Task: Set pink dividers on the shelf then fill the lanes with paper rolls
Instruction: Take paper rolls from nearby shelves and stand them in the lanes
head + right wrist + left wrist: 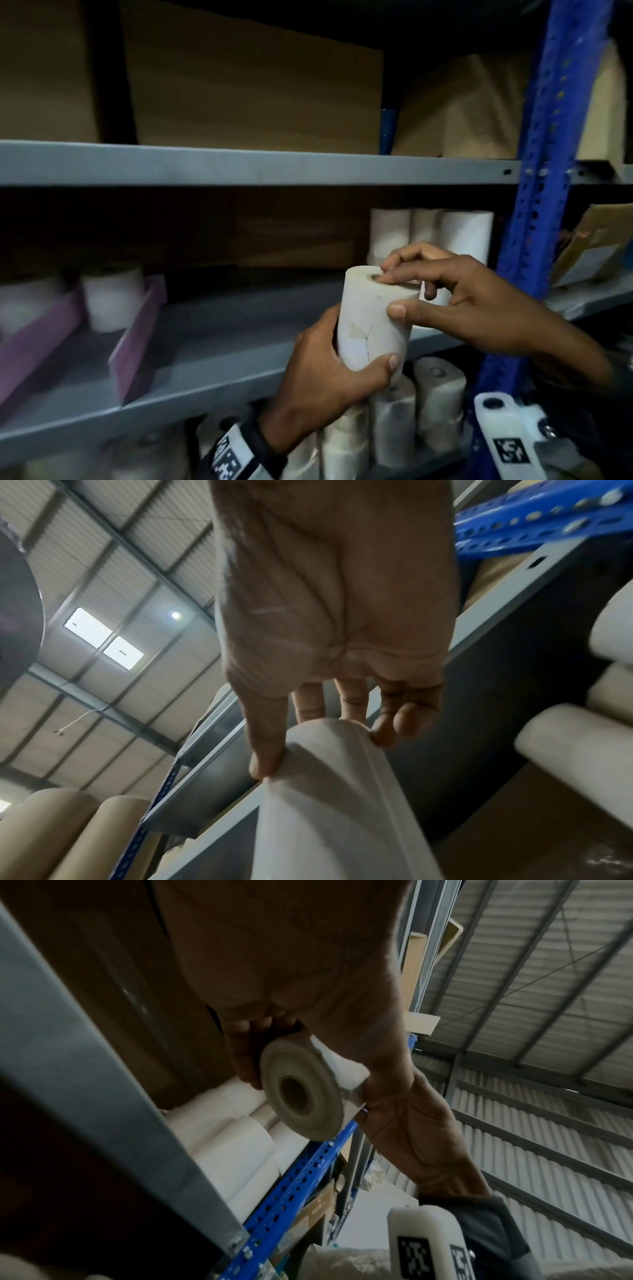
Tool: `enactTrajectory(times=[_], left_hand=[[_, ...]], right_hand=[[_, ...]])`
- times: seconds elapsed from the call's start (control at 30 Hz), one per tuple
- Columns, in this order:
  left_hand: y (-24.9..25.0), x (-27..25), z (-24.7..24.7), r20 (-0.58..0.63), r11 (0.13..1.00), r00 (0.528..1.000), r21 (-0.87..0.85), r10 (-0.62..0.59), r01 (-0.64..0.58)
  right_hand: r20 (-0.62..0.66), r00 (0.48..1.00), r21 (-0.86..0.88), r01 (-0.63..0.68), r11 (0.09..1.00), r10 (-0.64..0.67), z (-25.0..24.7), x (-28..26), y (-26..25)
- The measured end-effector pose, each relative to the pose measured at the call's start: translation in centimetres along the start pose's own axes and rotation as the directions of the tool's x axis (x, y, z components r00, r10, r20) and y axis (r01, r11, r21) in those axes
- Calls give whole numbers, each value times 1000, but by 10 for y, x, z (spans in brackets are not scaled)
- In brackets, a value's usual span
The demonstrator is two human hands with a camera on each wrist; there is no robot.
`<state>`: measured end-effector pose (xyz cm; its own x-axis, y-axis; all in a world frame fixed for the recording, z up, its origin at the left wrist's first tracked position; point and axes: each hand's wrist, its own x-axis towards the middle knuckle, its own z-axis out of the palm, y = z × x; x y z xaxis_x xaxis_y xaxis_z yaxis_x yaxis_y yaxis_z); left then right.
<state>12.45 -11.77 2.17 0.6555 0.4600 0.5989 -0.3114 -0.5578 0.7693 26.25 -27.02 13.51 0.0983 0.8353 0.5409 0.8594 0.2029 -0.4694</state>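
Observation:
A white paper roll [371, 318] stands upright in front of the grey middle shelf [219, 342]. My left hand [329, 380] grips its lower half, thumb across the front. My right hand [455, 294] pinches its top rim, thumb on the side and a fingertip at the core hole. The roll's end face [301, 1096] shows in the left wrist view, its wrapped side [329, 791] in the right wrist view. Two pink dividers [137, 335] [34, 339] lie on the shelf at the left, with a roll [113, 294] standing between them at the back.
Several white rolls [431, 233] stand at the shelf's back right, and more [394, 428] fill the shelf below. A blue perforated upright [534, 192] bounds the bay on the right. Cardboard boxes [253, 89] sit on the upper shelf.

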Motion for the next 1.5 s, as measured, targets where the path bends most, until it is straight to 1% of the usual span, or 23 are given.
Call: enactTrajectory(times=[0.07, 0.13, 0.27, 0.37, 0.47, 0.57, 0.63, 0.73, 0.83, 0.9, 1.07, 1.17, 1.27, 1.4, 1.5], left_hand=[[5, -33, -26, -37, 1000, 999, 4, -13, 13], [11, -66, -50, -74, 1000, 997, 14, -22, 23], [30, -145, -108, -144, 997, 989, 66, -33, 43], [49, -208, -150, -196, 994, 980, 88, -45, 63], [71, -272, -189, -269, 992, 962, 105, -43, 74], [93, -336, -226, -318, 984, 945, 130, -72, 118], [107, -368, -243, -364, 979, 927, 137, -91, 150], [129, -416, -276, -422, 967, 898, 152, -123, 204], [139, -447, -307, -468, 954, 876, 194, -116, 230], [143, -461, -325, -501, 946, 858, 209, -115, 249], [140, -476, -367, -541, 941, 835, 222, -101, 258], [131, -474, -392, -553, 937, 829, 239, -86, 256], [123, -468, -415, -565, 941, 819, 216, -96, 260], [109, -452, -449, -566, 936, 820, 236, -86, 261], [97, -440, -467, -565, 934, 821, 249, -74, 256]], right_hand=[[96, 995, 42, 29, 999, -33, 21, 3, -22], [186, 981, 8, 55, 998, -55, 40, 5, -44], [356, 931, -66, 107, 992, -77, 90, 6, -106], [454, 882, -65, 177, 982, -129, 132, 0, -162], [489, 850, 6, 220, 976, -194, 178, -11, -220], [515, 827, 87, 212, 973, -226, 224, -22, -276], [558, 792, 116, 222, 968, -248, 244, -25, -305], [613, 730, 141, 275, 951, -302, 278, -24, -352], [639, 690, 163, 309, 937, -339, 305, -21, -389], [653, 666, 171, 334, 927, -361, 321, -13, -409], [651, 640, 189, 382, 904, -407, 360, 12, -434], [636, 646, 189, 400, 897, -423, 385, 29, -438], [608, 664, 194, 407, 893, -435, 407, 48, -437], [577, 679, 197, 425, 884, -455, 432, 77, -432], [524, 698, 188, 463, 866, -488, 446, 94, -427]])
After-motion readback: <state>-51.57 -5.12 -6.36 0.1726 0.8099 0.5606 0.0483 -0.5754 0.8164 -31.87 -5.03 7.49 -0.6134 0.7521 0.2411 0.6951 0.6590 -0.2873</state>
